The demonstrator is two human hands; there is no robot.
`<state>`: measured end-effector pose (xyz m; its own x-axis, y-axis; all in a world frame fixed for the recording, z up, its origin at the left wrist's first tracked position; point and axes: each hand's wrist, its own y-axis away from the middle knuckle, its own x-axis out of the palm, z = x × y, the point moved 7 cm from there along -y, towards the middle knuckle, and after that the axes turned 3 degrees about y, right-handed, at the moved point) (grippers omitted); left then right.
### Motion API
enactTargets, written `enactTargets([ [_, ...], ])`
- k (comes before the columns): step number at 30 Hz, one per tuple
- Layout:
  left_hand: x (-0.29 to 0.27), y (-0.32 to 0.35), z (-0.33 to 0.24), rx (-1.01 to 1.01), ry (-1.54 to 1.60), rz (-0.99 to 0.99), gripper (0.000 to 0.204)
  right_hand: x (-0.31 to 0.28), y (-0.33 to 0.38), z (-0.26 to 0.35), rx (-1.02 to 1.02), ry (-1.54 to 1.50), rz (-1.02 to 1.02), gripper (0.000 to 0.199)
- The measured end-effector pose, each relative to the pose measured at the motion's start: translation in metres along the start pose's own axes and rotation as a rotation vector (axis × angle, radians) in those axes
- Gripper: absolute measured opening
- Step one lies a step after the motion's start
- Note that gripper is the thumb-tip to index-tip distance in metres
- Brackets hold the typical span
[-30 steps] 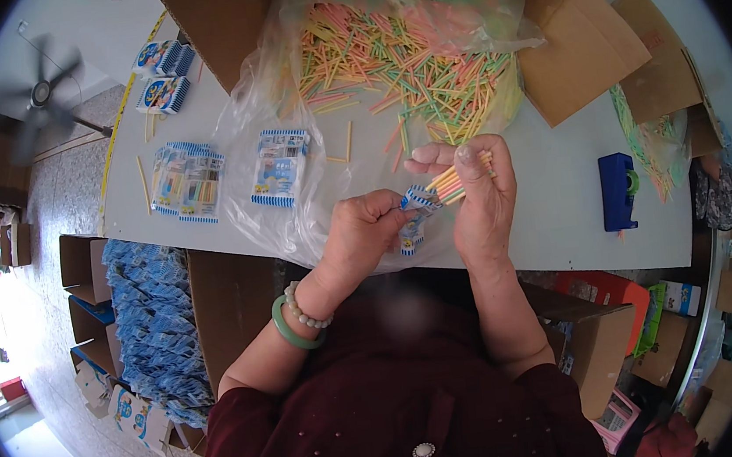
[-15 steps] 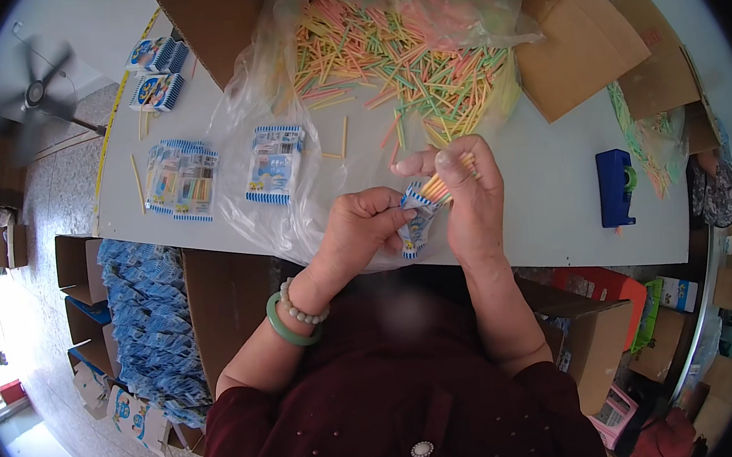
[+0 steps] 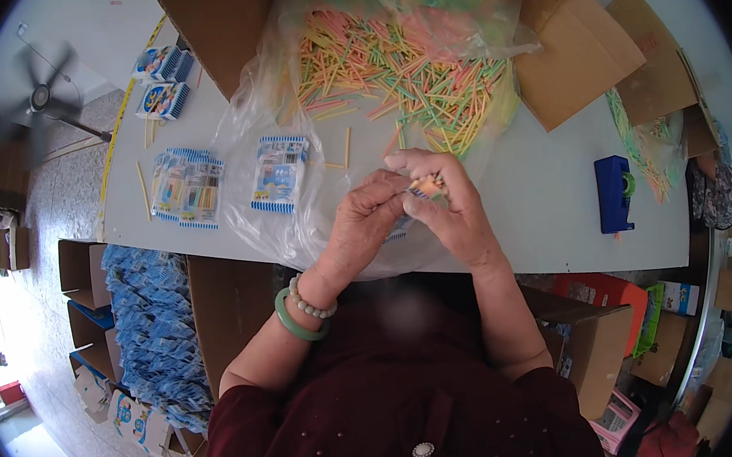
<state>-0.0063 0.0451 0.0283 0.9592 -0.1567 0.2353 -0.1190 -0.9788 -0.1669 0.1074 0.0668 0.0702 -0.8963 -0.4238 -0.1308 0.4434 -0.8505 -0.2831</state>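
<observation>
- The left hand is pinching a small blue-and-white packet, fingertips closed on it.
- The right hand is curling narrowly round the same packet, pastel stick ends showing between its fingers.
- That packet is sitting between both hands, above the white table.
- Beyond, loose sticks are lying heaped.

Two hands hold one held packet. There is one bangle, one bead bracelet, one lone packet, two stacks, one tape dispenser and one fan. Heaped sticks and boxed packets are too many to count.
</observation>
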Motion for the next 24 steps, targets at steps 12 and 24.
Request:
enactTargets([
  [12, -0.009, -0.006, -0.011, -0.119, 0.166, 0.049, 0.035, -0.025, 0.007, -0.009, 0.210, 0.339, -0.204, 0.016],
  [24, -0.011, -0.024, -0.004, -0.095, -0.113, 0.079, 0.023, -0.032, 0.000, -0.029, 0.327, 0.055, -0.120, 0.014],
])
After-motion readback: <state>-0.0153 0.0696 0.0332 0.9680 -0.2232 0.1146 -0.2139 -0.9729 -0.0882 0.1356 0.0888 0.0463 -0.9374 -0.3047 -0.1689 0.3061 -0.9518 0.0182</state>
